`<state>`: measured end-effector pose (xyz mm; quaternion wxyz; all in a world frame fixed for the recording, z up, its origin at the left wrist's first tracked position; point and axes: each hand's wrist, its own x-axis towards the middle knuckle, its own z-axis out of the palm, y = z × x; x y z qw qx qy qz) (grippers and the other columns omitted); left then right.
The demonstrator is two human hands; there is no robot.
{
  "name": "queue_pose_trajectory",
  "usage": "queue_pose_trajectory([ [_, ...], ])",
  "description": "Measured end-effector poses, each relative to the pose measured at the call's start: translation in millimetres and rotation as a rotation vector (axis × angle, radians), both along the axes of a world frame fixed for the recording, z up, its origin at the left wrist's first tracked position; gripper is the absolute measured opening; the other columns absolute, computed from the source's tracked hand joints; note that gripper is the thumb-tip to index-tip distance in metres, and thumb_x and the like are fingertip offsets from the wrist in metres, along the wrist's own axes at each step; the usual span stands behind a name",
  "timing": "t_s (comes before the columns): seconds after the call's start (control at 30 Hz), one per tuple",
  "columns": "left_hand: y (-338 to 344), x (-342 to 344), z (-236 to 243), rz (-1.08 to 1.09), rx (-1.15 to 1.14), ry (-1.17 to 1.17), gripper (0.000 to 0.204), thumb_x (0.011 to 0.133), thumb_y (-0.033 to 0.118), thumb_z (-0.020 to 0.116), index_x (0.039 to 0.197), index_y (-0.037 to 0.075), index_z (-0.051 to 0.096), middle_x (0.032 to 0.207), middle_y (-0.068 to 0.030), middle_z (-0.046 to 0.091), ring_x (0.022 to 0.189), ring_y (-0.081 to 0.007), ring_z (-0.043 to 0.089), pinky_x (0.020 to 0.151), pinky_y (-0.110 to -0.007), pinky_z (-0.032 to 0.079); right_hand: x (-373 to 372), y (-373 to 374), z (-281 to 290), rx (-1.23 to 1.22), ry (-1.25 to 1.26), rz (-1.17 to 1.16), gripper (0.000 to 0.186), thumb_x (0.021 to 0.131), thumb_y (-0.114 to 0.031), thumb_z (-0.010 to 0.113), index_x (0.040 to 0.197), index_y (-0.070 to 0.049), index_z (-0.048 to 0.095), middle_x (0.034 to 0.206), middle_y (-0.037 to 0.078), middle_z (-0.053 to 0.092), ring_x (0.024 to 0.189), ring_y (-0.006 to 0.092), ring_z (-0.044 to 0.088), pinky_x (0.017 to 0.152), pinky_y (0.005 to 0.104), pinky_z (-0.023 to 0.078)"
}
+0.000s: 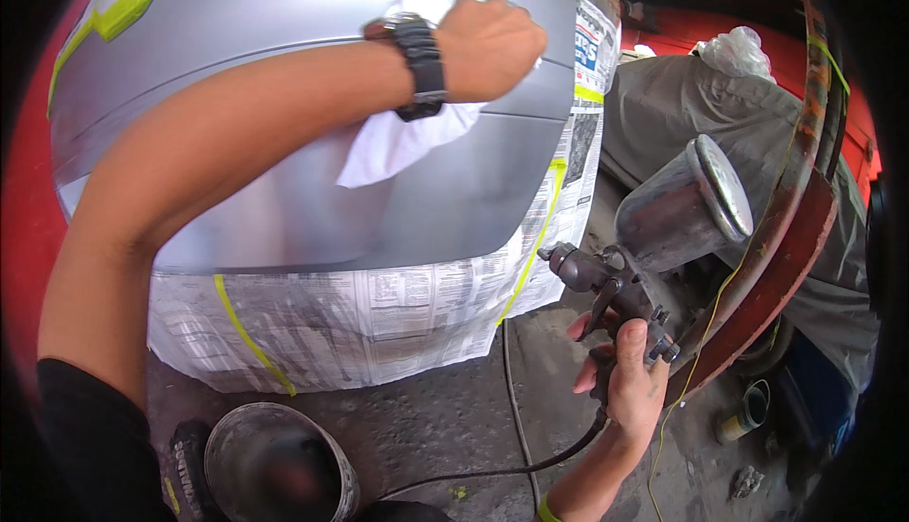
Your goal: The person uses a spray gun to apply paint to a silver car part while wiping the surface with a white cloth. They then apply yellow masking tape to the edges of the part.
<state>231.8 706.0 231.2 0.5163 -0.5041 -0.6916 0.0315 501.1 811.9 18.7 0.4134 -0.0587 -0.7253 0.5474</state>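
A grey car panel (284, 209) fills the upper left, edged with masking newspaper and yellow-green tape. My left hand (492, 48), with a black watch (421, 63) at its wrist, is closed at the panel's upper right part. From under that hand and wrist hangs a white cloth (407, 148) against the panel; the fingertips are hidden. Low on the right, my right hand (630, 380) is wrapped round the handle of a spray gun (582, 269). The gun's nozzle points left toward the papered edge, and its metal paint cup (668, 214) tilts up to the right.
Masking newspaper (379, 314) hangs below the panel. A dark hose (473, 475) runs from the gun across the floor. A bucket (336, 456) stands at the lower left. To the right are a rusty post (791, 209), a grey-covered object (653, 105) and a small can (748, 413).
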Motion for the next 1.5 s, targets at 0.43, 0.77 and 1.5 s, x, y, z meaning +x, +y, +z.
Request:
queue_pose_trajectory([
  [0.43, 92, 17, -6, 0.100, -0.010, -0.104, 0.016, 0.088, 0.014, 0.065, 0.096, 0.008, 0.078, 0.097, -0.0137, 0.076, 0.098, -0.0305, 0.069, 0.078, -0.048, 0.056, 4, 21, 8, -0.068, -0.050, -0.085, 0.062, 0.107, -0.054, 0.049, 0.130, 0.002, 0.062, 0.090, 0.016, 0.072, 0.041, 0.0163, 0.055, 0.038, 0.0275, 0.043],
  [0.77, -178, -24, -21, -0.034, 0.155, -0.055, 0.030, 0.080, 0.001, 0.073, 0.110, 0.005, 0.072, 0.111, -0.0125, 0.063, 0.106, -0.0317, 0.060, 0.092, -0.043, 0.050, -76, 64, 140, -0.086, 0.056, -0.061, 0.059, 0.106, -0.056, 0.050, 0.117, -0.002, 0.069, 0.084, 0.011, 0.073, 0.041, 0.0151, 0.054, 0.035, 0.0272, 0.042],
  [1.5, -362, -57, -50, 0.006, 0.379, -0.190, 0.037, 0.085, -0.007, 0.069, 0.121, 0.000, 0.067, 0.114, -0.0167, 0.060, 0.109, -0.0354, 0.057, 0.093, -0.043, 0.047, -132, 19, 157, -0.152, 0.043, 0.074, 0.062, 0.104, -0.061, 0.050, 0.117, -0.003, 0.065, 0.077, 0.012, 0.068, 0.038, 0.0151, 0.053, 0.034, 0.0265, 0.043],
])
